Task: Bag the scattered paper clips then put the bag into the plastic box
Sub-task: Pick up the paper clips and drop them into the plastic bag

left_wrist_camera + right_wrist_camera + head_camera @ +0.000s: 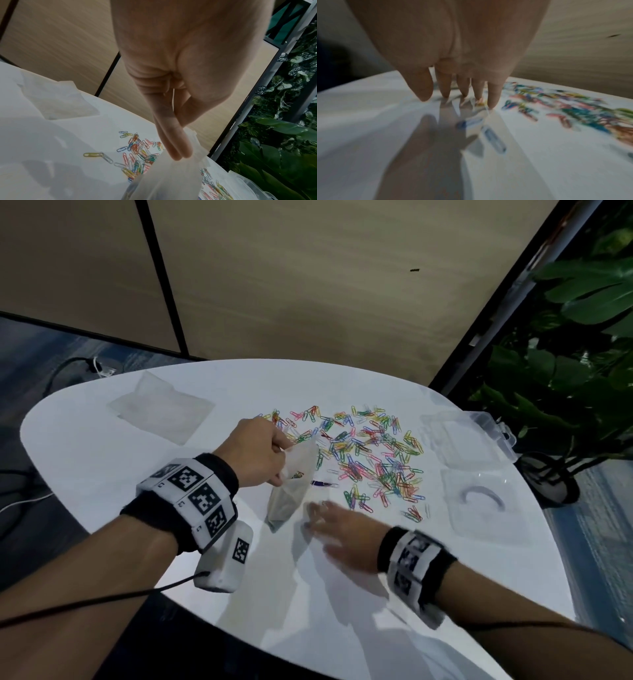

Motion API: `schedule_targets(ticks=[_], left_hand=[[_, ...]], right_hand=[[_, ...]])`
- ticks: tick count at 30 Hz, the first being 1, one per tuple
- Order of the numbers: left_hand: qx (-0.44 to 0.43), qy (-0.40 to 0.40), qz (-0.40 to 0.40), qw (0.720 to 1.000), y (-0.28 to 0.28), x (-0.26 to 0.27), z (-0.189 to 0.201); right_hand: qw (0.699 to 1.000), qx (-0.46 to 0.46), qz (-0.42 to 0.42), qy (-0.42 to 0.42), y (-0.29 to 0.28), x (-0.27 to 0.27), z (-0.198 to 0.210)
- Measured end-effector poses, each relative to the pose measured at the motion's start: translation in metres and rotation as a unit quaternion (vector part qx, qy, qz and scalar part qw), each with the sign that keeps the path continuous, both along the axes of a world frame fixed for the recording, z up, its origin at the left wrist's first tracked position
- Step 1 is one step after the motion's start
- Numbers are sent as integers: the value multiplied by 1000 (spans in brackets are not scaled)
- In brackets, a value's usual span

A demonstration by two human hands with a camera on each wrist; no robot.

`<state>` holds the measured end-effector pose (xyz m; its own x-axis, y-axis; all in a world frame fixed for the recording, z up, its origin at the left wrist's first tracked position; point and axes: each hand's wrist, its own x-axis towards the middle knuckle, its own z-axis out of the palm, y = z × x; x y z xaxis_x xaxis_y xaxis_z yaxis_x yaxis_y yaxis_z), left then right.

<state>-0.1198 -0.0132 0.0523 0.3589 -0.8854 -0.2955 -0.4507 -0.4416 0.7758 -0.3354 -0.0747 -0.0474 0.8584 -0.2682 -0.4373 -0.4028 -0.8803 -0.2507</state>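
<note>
Coloured paper clips (373, 455) lie scattered over the middle of the white table (102, 460). My left hand (263, 453) pinches the rim of a translucent bag (291, 491) and holds it upright on the table; a few clips show inside it. In the left wrist view the fingers (178, 150) grip the bag's edge (171, 175). My right hand (329, 525) is blurred, fingers spread and pointing down at the table just right of the bag, fingertips (493, 102) over a few loose clips (494, 140). The clear plastic box (476, 440) stands open at the right.
A second flat bag (161, 407) lies at the table's far left. The box's clear lid (479, 501) lies near the right edge. A leafy plant (575, 344) stands beyond the table on the right. Cables (68, 364) run along the floor on the left.
</note>
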Motion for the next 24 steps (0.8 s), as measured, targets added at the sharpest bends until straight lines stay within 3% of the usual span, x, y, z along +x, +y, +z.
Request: schedule_targets(ticks=[3, 9, 12, 17, 20, 24], left_hand=[[4, 2, -6, 1000, 0, 0, 0], [18, 0, -17, 1000, -5, -6, -2], [21, 1, -30, 999, -6, -10, -4], [26, -8, -45, 999, -8, -14, -6], [35, -3, -51, 998, -9, -17, -7], [42, -1, -53, 998, -11, -21, -8]], right_hand=[[995, -82, 48, 42, 17, -11, -27], [979, -172, -64, 88, -30, -36, -22], [972, -155, -149, 96, -54, -43, -31], [976, -149, -160, -22, -68, -31, -36], [969, -159, -188, -32, -67, -22, -26], [936, -79, -338, -62, -79, -26, -9]])
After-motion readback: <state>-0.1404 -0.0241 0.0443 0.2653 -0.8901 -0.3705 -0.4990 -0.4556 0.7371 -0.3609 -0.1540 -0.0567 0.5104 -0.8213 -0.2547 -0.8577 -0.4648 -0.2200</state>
